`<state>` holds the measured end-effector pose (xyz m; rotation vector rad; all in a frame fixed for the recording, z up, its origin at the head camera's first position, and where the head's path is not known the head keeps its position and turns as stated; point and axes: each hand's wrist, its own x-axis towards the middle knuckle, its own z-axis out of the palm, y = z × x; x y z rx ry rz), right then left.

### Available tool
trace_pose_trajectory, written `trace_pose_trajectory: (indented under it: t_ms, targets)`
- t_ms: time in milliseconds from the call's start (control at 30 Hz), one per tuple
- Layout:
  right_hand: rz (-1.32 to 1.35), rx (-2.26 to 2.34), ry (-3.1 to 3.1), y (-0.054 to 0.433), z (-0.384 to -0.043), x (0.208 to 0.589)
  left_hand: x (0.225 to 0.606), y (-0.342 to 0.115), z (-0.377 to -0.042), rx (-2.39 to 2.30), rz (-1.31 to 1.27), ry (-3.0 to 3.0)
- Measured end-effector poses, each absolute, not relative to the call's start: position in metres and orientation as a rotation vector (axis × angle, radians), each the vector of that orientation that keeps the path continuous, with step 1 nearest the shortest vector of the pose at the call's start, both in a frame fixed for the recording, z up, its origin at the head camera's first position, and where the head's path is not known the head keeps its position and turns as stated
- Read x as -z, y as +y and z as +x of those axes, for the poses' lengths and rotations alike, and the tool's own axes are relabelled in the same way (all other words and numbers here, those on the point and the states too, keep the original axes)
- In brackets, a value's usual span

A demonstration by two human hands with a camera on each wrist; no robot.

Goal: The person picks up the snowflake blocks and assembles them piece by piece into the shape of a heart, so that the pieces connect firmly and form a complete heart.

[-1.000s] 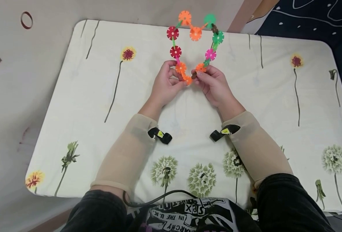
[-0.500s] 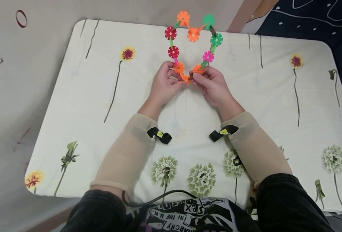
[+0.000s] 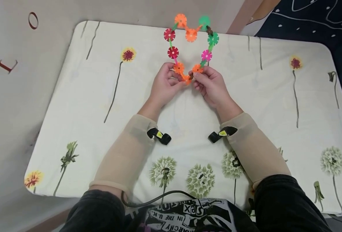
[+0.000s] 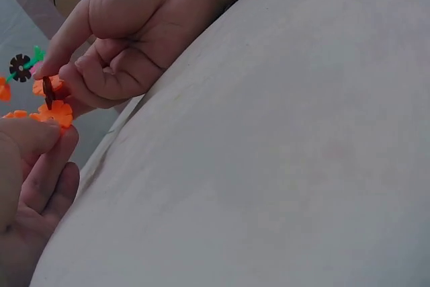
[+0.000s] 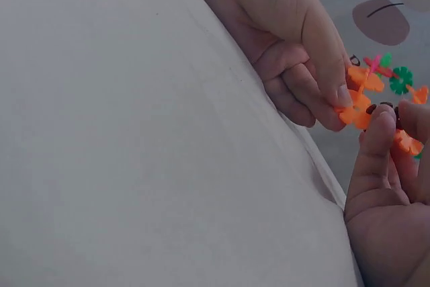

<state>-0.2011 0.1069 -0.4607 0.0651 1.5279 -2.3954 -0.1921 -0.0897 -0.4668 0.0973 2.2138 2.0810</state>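
Note:
Notched plastic snowflake discs form a heart-shaped chain, held over the table's far half. It has orange, red, green, pink and brown pieces. My left hand pinches an orange disc at the chain's bottom point, between thumb and fingertips. From the other side my right hand pinches a brown disc, thumb and index finger around it. In both wrist views the brown disc's edge is right at the orange disc. Another orange disc sits just above the right fingertips. The chain's top dips inward at an orange disc.
A white cloth with printed flowers covers the table. A pale wall borders the left and far sides. Dark patterned fabric lies beyond the far right corner. A black cable loops near the front edge.
The disc chain has shifted slightly left, its right side more than its left. My right hand has moved a little left with it, while my left hand stays nearly in place.

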Motion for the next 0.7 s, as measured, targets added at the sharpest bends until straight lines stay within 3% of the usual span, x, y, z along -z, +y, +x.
trace_pose_trajectory:
  t_ms: [700]
  targets:
    - [0.141,2.090,1.940,0.100,-0.205,0.462,0.456,-0.086,-0.194,-1.852,-0.267,2.381]
